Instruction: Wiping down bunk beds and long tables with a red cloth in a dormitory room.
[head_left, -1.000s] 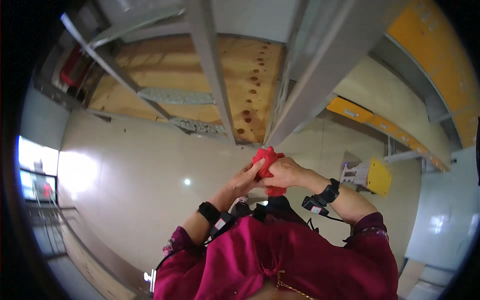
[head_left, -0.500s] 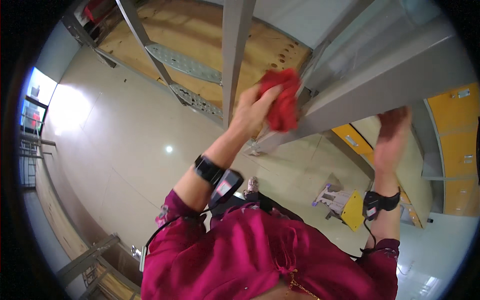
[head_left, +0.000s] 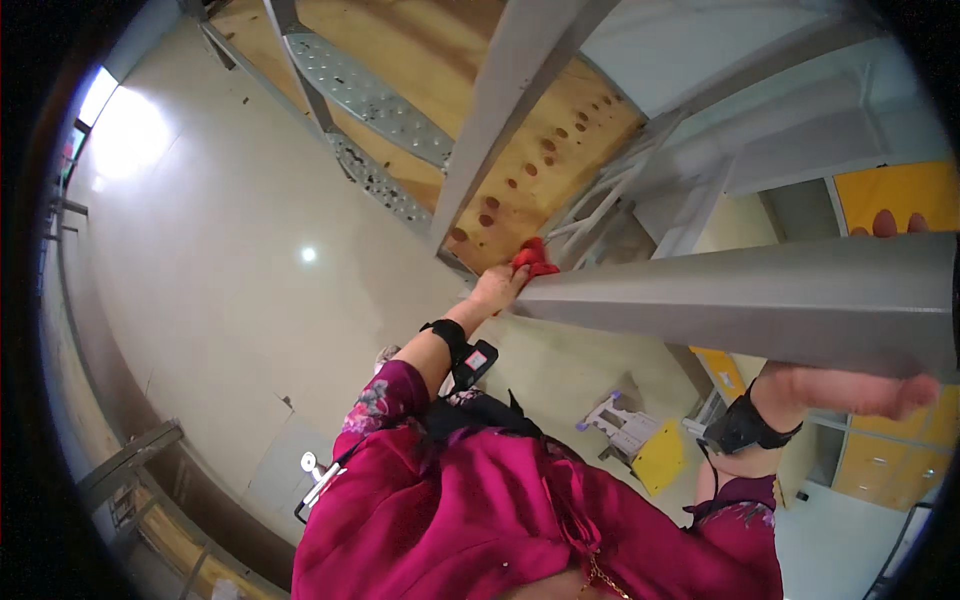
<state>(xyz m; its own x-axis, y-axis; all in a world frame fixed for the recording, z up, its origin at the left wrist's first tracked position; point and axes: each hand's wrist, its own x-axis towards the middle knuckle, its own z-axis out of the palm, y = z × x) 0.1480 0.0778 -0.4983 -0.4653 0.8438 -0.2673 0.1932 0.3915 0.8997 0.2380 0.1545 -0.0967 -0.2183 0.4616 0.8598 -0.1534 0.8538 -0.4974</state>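
A crumpled red cloth [head_left: 535,258] is in my left hand [head_left: 497,288], whose fingers press it against the lower end of a thick grey metal post [head_left: 720,300]. Farther up that post, my right hand [head_left: 840,388] is wrapped around it. The thumb side shows along the near face, while several fingertips show over the far edge; the palm is hidden behind the metal. Black straps with small boxes sit on both my forearms.
Perforated metal steps [head_left: 365,95] join the grey frame at upper left, beside a wooden board [head_left: 420,50] with a row of holes. A small stool with a yellow top [head_left: 658,455] stands on the tiled floor [head_left: 230,270]. Yellow-fronted cabinets [head_left: 885,455] are at right.
My left hand has moved down with the red cloth to the post's lower end. My right hand has come around the post. The view has shifted, and the post looks more level.
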